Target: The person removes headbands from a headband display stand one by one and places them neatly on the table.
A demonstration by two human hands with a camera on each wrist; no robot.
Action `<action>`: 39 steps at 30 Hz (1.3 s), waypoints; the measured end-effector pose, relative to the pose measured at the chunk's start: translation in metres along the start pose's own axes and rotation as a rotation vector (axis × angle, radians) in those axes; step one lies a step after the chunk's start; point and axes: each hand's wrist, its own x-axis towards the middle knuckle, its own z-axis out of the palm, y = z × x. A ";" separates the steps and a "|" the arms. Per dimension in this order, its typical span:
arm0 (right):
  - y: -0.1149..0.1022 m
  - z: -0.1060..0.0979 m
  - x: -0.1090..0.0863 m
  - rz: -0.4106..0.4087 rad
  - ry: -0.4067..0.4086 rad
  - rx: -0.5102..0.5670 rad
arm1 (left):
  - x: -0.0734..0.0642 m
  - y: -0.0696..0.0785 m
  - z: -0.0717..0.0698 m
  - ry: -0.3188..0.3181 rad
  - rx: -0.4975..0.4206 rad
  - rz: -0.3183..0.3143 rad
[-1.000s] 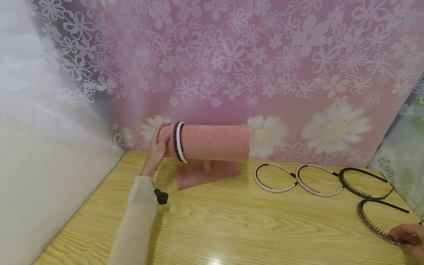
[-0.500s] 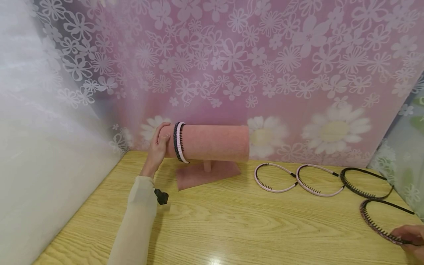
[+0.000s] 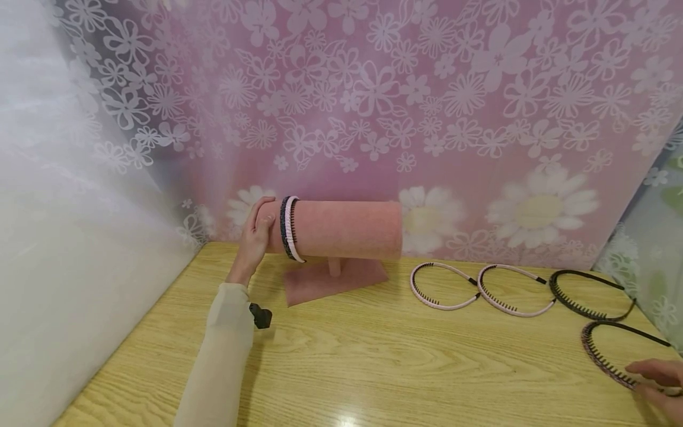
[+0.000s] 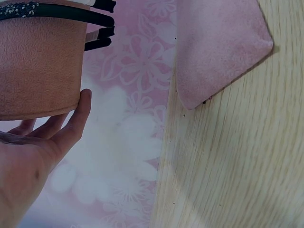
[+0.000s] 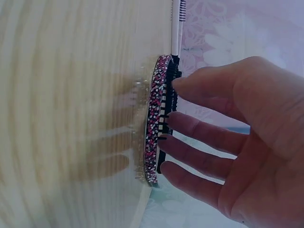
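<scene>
On the pink stand (image 3: 347, 228), my left hand (image 3: 253, 240) grips the left end, probably to steady it; well to its right lies the glittery headband (image 5: 154, 114), my right hand (image 5: 259, 133), fingers slack, beside it.

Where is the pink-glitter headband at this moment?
In the head view, the pink-glitter headband is at lower right on the table, just nearer than the black headband there, with the right hand at its near side.

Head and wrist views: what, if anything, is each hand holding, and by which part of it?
The left hand holds the pink display roll by its left end. The right hand is open at the glittery headband, with no grip visible.
</scene>
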 end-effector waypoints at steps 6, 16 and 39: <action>-0.023 -0.009 0.004 0.011 0.012 0.025 | 0.010 -0.022 0.001 0.008 -0.010 -0.014; -0.067 -0.024 0.014 -0.051 0.045 0.064 | 0.012 -0.027 0.002 0.030 0.007 0.022; -0.125 -0.036 0.030 -0.194 0.065 0.045 | 0.013 -0.031 0.003 0.024 -0.026 0.048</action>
